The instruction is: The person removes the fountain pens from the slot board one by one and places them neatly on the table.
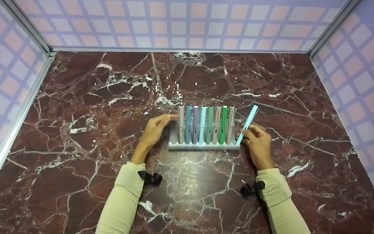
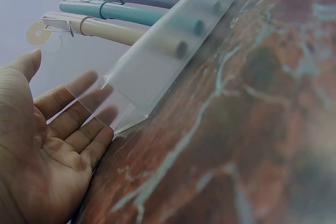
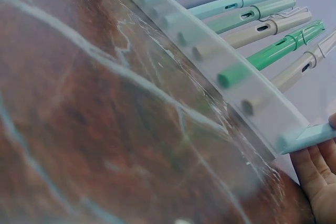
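A clear pen stand (image 1: 190,147) with a frosted front ledge sits mid-table, holding a row of upright fountain pens in beige, blue, purple, light blue and green. My right hand (image 1: 260,144) pinches a light blue pen (image 1: 251,117) at the stand's right end, tilted to the right. In the right wrist view the lower end of that light blue pen (image 3: 310,136) is in the end of the ledge. My left hand (image 1: 154,130) is at the stand's left end; the left wrist view shows its fingers (image 2: 86,111) loosely extended, the tips seen through the clear plastic.
The table (image 1: 76,182) has a dark red marbled top with white veins. Checkered panels (image 1: 187,26) enclose it at the back and both sides. Black straps with small devices (image 1: 153,178) are worn at both sleeve cuffs.
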A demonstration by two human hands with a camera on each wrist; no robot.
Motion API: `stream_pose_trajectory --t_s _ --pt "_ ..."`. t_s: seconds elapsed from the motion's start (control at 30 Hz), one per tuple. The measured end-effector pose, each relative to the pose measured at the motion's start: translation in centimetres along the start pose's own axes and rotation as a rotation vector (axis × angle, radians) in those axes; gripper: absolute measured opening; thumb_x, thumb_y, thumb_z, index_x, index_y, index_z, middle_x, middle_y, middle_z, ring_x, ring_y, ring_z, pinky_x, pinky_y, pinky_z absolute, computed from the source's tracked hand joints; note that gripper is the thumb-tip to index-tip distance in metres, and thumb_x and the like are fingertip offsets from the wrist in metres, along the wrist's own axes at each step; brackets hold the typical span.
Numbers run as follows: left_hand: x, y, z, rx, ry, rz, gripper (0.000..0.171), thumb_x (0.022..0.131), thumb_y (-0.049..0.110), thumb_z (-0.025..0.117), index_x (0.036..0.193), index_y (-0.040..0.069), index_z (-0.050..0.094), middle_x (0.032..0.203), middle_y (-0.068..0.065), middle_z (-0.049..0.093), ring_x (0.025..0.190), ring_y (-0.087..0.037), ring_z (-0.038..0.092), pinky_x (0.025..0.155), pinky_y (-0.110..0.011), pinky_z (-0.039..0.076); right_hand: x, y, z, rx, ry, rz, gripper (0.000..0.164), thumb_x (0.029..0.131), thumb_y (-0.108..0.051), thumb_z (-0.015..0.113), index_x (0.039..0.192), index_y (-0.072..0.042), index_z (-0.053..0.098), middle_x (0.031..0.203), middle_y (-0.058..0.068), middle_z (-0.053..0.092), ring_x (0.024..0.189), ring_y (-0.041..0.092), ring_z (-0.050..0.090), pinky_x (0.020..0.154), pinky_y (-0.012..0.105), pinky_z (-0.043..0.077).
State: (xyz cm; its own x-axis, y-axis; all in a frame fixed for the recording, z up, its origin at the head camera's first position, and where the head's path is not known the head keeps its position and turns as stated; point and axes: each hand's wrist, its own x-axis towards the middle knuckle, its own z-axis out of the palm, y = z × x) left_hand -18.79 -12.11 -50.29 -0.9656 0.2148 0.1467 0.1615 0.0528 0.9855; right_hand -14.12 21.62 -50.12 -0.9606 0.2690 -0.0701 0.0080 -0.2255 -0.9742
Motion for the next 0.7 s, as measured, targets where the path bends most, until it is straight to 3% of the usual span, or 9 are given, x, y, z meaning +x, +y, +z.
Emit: stream_pose_trajectory --t_s 0.2,0.33,0.5,0.7 --pt "0.0 0.1 -0.1 0.014 0.001 0.021 0.031 0.107 0.010 0.045 0.122 -0.006 0.066 0.129 -0.022 0.065 0.127 -0.035 0.057 0.114 -0.045 0.039 0.2 -0.2 0.1 -0.016 -0.014 -0.030 0.025 0.091 0.013 0.056 0.115 0.019 0.059 0.084 0.013 0.068 0.071 0.022 0.071 0.064 0.027 0.060" --pt "-0.2 0.4 0.0 0.026 0.000 0.015 0.032 0.107 0.009 0.043 0.122 -0.008 0.065 0.129 -0.023 0.065 0.127 -0.037 0.057 0.114 -0.046 0.039 0.1 -0.1 0.2 -0.046 0.001 -0.012 0.020 0.090 0.013 0.055 0.110 0.012 0.058 0.078 0.007 0.065 0.069 0.021 0.072 0.061 0.024 0.058" --pt "-0.7 1.8 0.1 0.030 -0.031 0.002 0.031 0.107 0.006 0.042 0.121 -0.010 0.064 0.127 -0.025 0.065 0.126 -0.039 0.057 0.113 -0.045 0.040 -0.1 0.0 0.2 -0.043 0.008 0.016 0.017 0.090 0.015 0.053 0.105 0.006 0.055 0.078 0.006 0.062 0.069 0.022 0.072 0.060 0.024 0.058" --pt "0.0 0.5 0.1 0.025 -0.011 0.012 0.032 0.107 0.007 0.042 0.121 -0.009 0.064 0.128 -0.025 0.065 0.126 -0.039 0.057 0.113 -0.046 0.040 0.1 -0.1 0.3 -0.008 0.008 0.003 0.011 0.089 0.013 0.053 0.098 0.007 0.056 0.075 0.008 0.062 0.067 0.022 0.070 0.060 0.024 0.058"
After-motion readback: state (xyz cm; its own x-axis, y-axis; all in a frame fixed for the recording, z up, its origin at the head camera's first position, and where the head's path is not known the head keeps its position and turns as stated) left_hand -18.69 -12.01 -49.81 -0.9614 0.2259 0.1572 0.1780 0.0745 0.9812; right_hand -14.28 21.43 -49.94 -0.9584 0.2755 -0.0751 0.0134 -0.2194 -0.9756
